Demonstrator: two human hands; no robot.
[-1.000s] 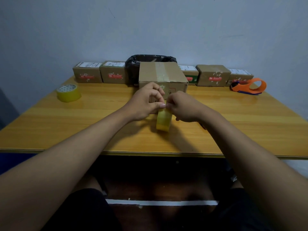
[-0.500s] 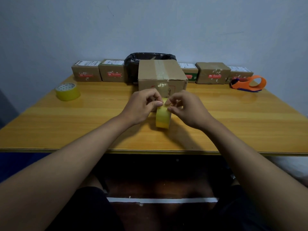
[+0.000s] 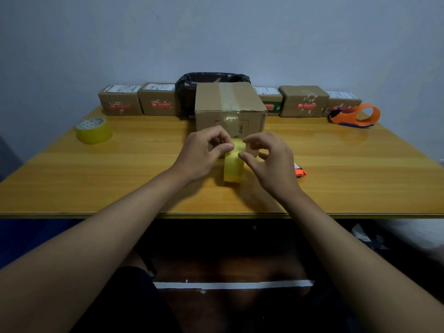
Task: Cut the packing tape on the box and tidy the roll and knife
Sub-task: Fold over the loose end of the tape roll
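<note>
A yellow tape roll [image 3: 233, 168] stands on edge on the wooden table [image 3: 348, 179], just in front of a cardboard box [image 3: 216, 97] sealed with clear packing tape along its top seam. My left hand [image 3: 201, 155] pinches the top of the roll, thumb pressed on its upper rim. My right hand [image 3: 271, 164] hovers at the roll's right side with fingers spread; its thumb tip is at the roll's edge. An orange knife [image 3: 300, 173] lies on the table behind my right hand, mostly hidden by it.
A second yellow tape roll [image 3: 93, 131] lies flat at the far left. An orange tape dispenser [image 3: 355, 115] sits at the far right. Small parcels [image 3: 120, 102] line the back edge beside a black-lined bin [image 3: 187, 87]. The table's front edge crosses under my forearms.
My right hand has loosened from its pinch at the top of the roll, and its fingers have spread. The orange knife now shows behind it. The left hand still grips the roll.
</note>
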